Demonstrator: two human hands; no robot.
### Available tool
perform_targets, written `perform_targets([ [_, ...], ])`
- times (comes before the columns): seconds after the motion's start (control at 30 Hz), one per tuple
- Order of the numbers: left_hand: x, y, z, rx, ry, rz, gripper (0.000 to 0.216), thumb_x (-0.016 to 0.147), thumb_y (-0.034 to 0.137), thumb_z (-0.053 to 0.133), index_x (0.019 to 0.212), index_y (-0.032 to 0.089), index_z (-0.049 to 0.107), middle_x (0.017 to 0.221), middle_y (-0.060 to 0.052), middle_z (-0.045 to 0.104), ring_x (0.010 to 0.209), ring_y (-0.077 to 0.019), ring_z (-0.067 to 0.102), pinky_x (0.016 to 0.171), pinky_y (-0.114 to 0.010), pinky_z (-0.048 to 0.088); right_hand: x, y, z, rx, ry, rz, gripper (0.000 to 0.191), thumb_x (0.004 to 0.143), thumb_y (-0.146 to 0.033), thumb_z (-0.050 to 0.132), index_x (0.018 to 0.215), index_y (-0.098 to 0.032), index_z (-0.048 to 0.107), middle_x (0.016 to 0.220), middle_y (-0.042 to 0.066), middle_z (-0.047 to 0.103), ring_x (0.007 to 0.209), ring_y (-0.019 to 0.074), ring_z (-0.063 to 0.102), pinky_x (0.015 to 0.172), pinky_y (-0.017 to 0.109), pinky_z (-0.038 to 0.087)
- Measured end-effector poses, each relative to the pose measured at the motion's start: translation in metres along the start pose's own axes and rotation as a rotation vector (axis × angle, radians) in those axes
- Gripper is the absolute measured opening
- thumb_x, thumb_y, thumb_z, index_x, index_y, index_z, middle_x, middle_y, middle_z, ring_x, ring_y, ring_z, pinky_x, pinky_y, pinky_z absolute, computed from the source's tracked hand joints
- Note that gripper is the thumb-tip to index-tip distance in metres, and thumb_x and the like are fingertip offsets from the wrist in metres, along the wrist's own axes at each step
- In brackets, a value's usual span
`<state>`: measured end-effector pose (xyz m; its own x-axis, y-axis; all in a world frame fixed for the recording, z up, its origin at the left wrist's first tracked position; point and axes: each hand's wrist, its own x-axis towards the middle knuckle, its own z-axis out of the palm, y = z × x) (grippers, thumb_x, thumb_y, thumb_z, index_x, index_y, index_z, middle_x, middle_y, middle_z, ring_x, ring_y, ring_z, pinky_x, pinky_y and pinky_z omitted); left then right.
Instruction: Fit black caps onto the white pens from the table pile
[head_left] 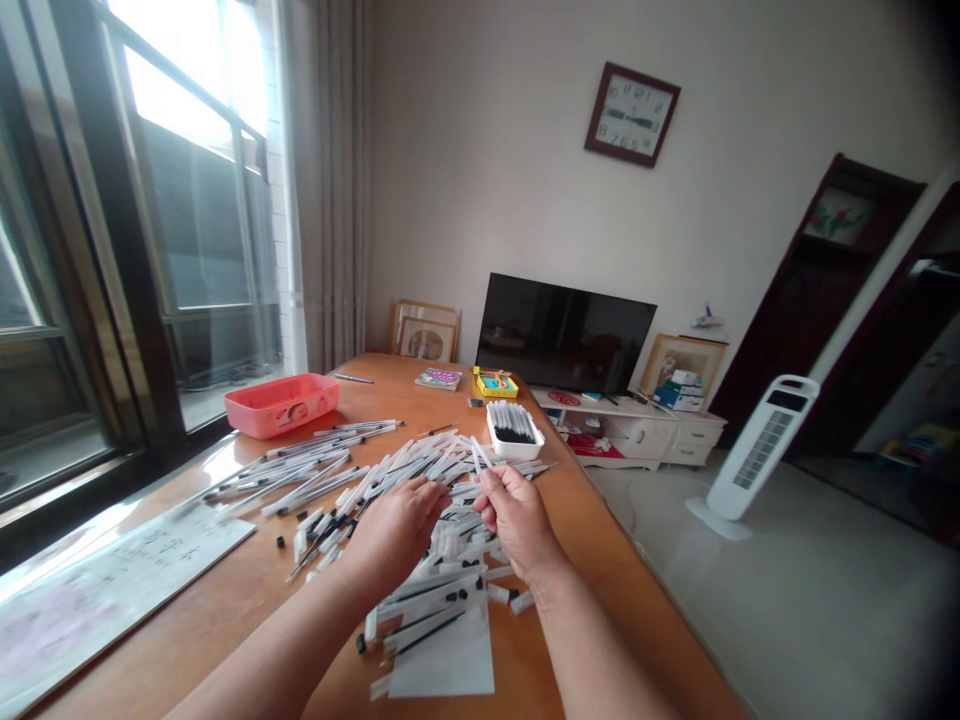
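Both hands – left hand (397, 525), right hand (514, 515) – curl closed around one pen barrel (459, 486) above the pile (420, 600)

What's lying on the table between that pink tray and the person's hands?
In the head view, a spread of loose pen parts covers the table between the pink tray and the left hand: clear barrels, caps and refills.

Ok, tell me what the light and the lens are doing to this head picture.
Head view: the window is blown out white and throws glare on the near table; wide-lens bending tilts the clock and the door frame; the corners darken; both hands, left hand and right hand, are sharp.
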<state>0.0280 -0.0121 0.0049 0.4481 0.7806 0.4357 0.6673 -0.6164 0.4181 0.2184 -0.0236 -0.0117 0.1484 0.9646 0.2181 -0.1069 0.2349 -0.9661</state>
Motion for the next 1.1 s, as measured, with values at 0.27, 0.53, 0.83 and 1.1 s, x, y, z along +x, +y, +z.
perform_targets([
  [0.27, -0.001, -0.002, -0.002, -0.364, -0.098, -0.036, 0.041, 0.099, 0.052, 0.047, 0.076, 0.021, 0.060, 0.073, 0.000, 0.057, 0.069, -0.0159, 0.048, 0.065, -0.026, 0.036, -0.002, -0.005, -0.008, -0.130, -0.068, -0.118, 0.033, 0.094, -0.053, 0.062, 0.097, -0.020, 0.061, 0.065, -0.002, 0.063, 0.052, 0.0108, 0.049, 0.050, 0.021, 0.037],
  [0.53, -0.005, -0.008, -0.011, -0.682, -0.320, -0.335, 0.057, 0.086, 0.074, 0.053, 0.090, 0.019, 0.068, 0.064, 0.005, 0.042, 0.055, -0.0117, 0.032, 0.053, -0.025, 0.026, 0.000, -0.028, -0.025, -0.007, -0.060, -0.134, 0.029, 0.089, -0.047, 0.067, 0.099, -0.022, 0.056, 0.065, -0.003, 0.061, 0.054, 0.0119, 0.047, 0.054, 0.023, 0.036],
  [0.83, 0.001, -0.006, 0.003, -0.866, -0.296, -0.454, 0.064, 0.079, 0.078, 0.058, 0.095, 0.017, 0.067, 0.063, 0.006, 0.042, 0.051, -0.0083, 0.026, 0.050, -0.024, 0.020, 0.015, 0.006, -0.028, -0.240, 0.135, -0.118, 0.035, 0.087, -0.056, 0.065, 0.088, -0.021, 0.064, 0.063, -0.001, 0.063, 0.057, 0.0160, 0.056, 0.056, 0.026, 0.043],
  [1.1, -0.001, -0.012, 0.005, -0.852, -0.286, -0.466, 0.064, 0.080, 0.077, 0.058, 0.097, 0.016, 0.068, 0.065, 0.005, 0.046, 0.052, -0.0080, 0.026, 0.048, -0.023, 0.020, 0.009, 0.015, -0.012, -0.224, -0.010, 0.013, 0.037, 0.089, -0.050, 0.061, 0.112, -0.022, 0.066, 0.079, 0.003, 0.073, 0.056, 0.0174, 0.063, 0.049, 0.027, 0.047],
])
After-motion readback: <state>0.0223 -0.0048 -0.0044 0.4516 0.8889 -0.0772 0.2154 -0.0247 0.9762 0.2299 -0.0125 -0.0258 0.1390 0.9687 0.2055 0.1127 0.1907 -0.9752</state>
